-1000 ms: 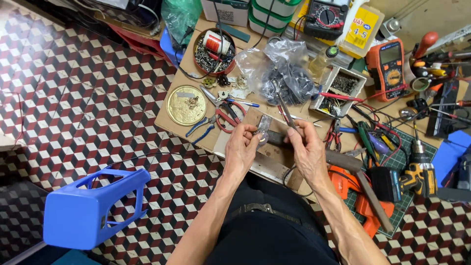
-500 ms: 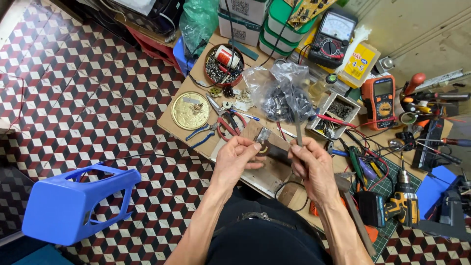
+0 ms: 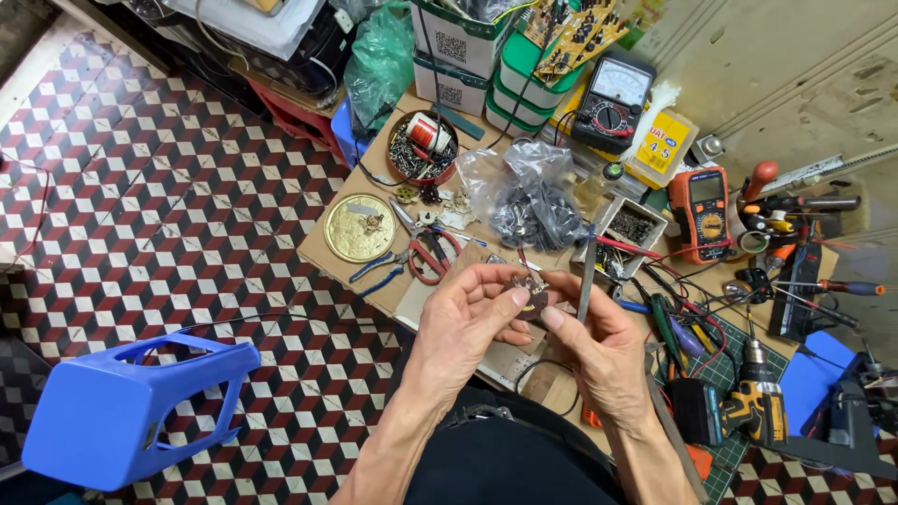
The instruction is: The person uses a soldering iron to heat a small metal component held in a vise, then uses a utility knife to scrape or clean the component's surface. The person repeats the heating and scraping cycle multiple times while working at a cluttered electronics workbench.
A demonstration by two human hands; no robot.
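Observation:
Both my hands are raised over the near edge of a low wooden workbench (image 3: 329,251). My left hand (image 3: 468,318) pinches a small round electronic part (image 3: 529,295) with metal tabs between thumb and fingers. My right hand (image 3: 599,341) touches the same part with its fingertips and also holds a thin grey metal tool (image 3: 586,281) upright, tip pointing away from me. The part's far side is hidden by my fingers.
On the bench lie a gold round lid (image 3: 360,227), red-handled pliers (image 3: 432,254), a clear bag of dark parts (image 3: 533,201), a bowl of screws (image 3: 423,148), an orange multimeter (image 3: 706,210) and an analog meter (image 3: 613,110). A yellow cordless drill (image 3: 753,411) lies right. A blue plastic stool (image 3: 131,407) lies tipped on the tiled floor.
My hands have lifted the small part up off the bench toward me and closed in around it. The view has tilted, so the bench now sits higher in the frame.

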